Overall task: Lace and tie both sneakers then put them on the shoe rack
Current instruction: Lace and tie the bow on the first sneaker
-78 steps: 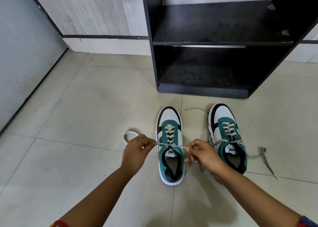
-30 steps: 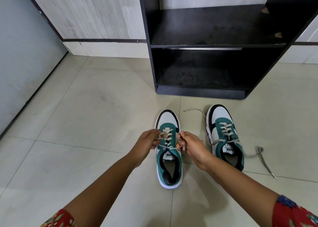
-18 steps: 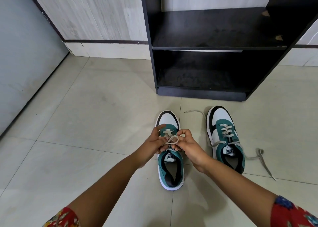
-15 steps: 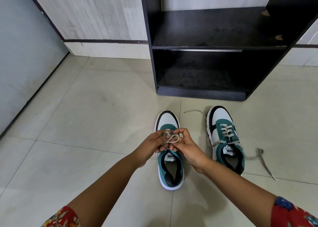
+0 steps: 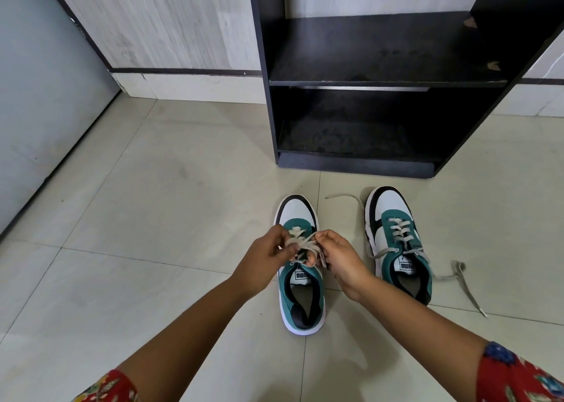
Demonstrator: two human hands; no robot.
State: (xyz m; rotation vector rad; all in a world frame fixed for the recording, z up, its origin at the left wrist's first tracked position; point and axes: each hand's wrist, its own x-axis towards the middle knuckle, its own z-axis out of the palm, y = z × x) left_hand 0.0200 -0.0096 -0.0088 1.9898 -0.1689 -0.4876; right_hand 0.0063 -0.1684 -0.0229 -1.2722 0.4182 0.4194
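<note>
Two green, white and black sneakers stand on the tiled floor, toes toward the black shoe rack [image 5: 381, 81]. Over the tongue of the left sneaker [image 5: 300, 295], my left hand [image 5: 265, 258] and my right hand [image 5: 338, 258] each pinch part of its grey lace [image 5: 302, 243], which crosses in loops between the fingers. The right sneaker [image 5: 399, 246] is laced, and its loose lace ends [image 5: 464, 282] trail on the floor to both sides.
The rack has two open shelves, both bare, and stands against a pale wood-grain wall [image 5: 158, 20]. A grey door or panel [image 5: 36, 96] runs along the left. Beige floor tiles [image 5: 152, 203] stretch to the left of the sneakers.
My hands came together from a wide pull on the lace ends to the middle of the left sneaker, forming loops. Over the last half second the loops shifted only slightly.
</note>
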